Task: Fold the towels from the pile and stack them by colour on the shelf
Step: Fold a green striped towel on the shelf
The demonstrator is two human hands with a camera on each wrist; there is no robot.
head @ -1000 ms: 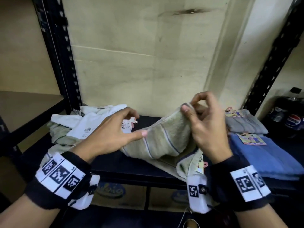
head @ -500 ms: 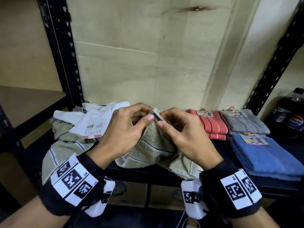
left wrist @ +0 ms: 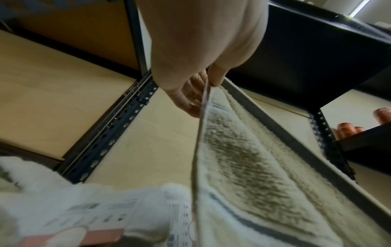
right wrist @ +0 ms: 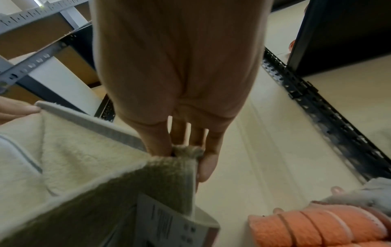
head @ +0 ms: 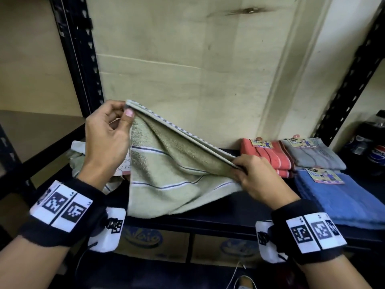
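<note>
A pale green towel (head: pixel 166 176) with thin dark stripes hangs doubled over the black shelf (head: pixel 208 222), its top hem stretched taut between both hands. My left hand (head: pixel 123 113) pinches the raised left corners (left wrist: pixel 208 83) between thumb and fingers. Lower and to the right, my right hand (head: pixel 239 165) pinches the other end of the towel (right wrist: pixel 184 152). Behind my left hand lies the unfolded pile (head: pixel 83 155) of pale towels with a paper label (left wrist: pixel 101 212). At the right stand folded stacks: coral (head: pixel 268 157), grey (head: pixel 312 157) and blue (head: pixel 337 197).
Black perforated uprights (head: pixel 81 55) frame the shelf bay, and a beige wall (head: pixel 187 59) closes its back. Dark soda bottles (head: pixel 373 147) stand at the far right. Cardboard boxes (head: pixel 158 243) sit on the level below. A wooden shelf board (head: pixel 37 126) lies at the left.
Both hands met at the towel's corner, then drew apart. The left rose to the left and the right dropped to the right, stretching the hem taut.
</note>
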